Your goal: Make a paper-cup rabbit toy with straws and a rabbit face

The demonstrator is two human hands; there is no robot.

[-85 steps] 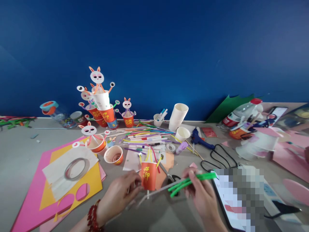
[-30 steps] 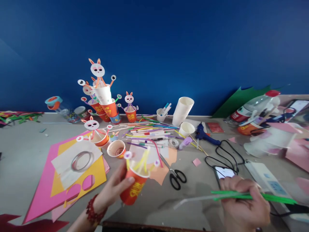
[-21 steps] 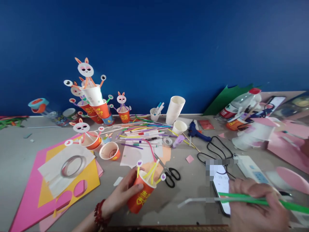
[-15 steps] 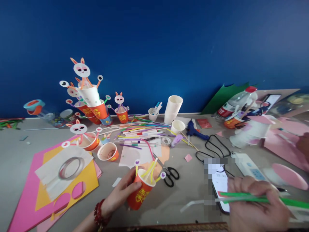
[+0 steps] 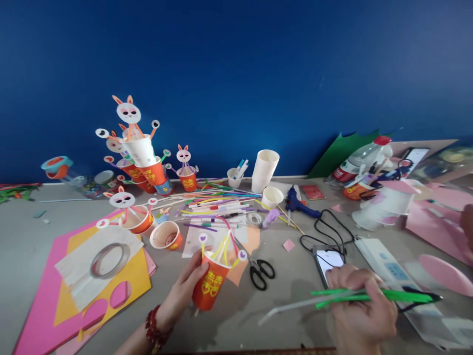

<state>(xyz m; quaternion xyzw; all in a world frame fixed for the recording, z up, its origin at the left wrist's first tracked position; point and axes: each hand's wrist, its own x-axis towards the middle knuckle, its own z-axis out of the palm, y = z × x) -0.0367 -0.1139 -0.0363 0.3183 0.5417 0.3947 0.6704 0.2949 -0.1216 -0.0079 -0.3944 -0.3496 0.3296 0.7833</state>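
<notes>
My left hand (image 5: 186, 286) is closed round an orange-red paper cup (image 5: 211, 283) with yellow lettering, held tilted above the table. Yellow stems stick up out of the cup, and two small white discs with purple hearts stand at its rim. A thin stick end shows below its base. On the right, my right hand (image 5: 364, 305) is closed on a pale bent straw (image 5: 284, 310) and several green strips (image 5: 402, 296); their exact kind is unclear. Under that hand lies a phone (image 5: 328, 259), partly covered. Black scissors (image 5: 261, 274) rest between the two hands.
Rabbit-faced paper cups (image 5: 138, 219) stand at the left, near coloured sheets (image 5: 40, 296) with a tape roll (image 5: 110, 260). Pens and stems (image 5: 218, 207) lie mid-table. A blue glue gun (image 5: 301, 206), its black cord, a power strip (image 5: 388, 266) and a bottle (image 5: 360, 162) are at the right.
My right hand has moved left with the straw and green strips, and its grip now shows from the side. The cup in my left hand has shifted slightly left and up.
</notes>
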